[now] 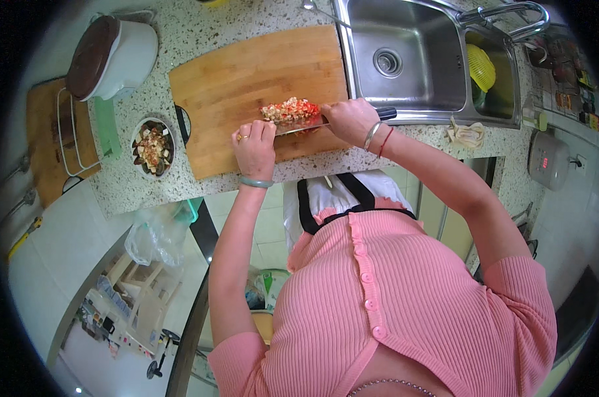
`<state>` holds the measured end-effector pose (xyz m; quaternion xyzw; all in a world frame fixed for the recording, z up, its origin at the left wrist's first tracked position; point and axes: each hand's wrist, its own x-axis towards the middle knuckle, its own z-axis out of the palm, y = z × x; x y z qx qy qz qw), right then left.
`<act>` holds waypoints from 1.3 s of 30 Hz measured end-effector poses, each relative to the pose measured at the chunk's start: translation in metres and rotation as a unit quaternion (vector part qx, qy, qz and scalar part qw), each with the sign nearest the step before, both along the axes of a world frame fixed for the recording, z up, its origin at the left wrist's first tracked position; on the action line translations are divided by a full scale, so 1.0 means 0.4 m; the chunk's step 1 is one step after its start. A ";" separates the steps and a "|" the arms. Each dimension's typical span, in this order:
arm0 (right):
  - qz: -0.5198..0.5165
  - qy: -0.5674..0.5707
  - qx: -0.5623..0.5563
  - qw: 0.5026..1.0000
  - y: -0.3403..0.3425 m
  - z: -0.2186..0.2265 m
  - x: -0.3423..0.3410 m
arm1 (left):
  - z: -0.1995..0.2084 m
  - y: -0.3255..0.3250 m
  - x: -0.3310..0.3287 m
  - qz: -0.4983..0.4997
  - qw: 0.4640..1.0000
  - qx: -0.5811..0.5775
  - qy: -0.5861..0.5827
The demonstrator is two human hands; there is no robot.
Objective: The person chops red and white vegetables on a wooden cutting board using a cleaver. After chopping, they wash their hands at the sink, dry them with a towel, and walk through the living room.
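So the right hand (348, 121) is wrapped tight round the black handle of a wide steel cleaver (304, 126), blade lying flat-ish under a heap of finely chopped red and pale bits (289, 109) near the front edge of the big rectangular bamboo cutting board (246, 79). Left hand (255, 142) has its fingers curled together, pressing on the blade's far end. Small bowl of diced stuff (153, 147) sits left of the board, and the steel double sink (412, 59) is right beside it

A grey appliance (548, 161) at far right carries a small red-lit display, perhaps.
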<state>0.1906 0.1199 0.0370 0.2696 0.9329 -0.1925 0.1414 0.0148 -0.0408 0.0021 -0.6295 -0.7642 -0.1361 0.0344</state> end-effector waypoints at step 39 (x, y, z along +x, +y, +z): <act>0.026 -0.031 -0.024 0.999 0.078 0.025 -0.048 | 0.014 0.068 -0.039 -0.006 1.000 -0.007 -0.009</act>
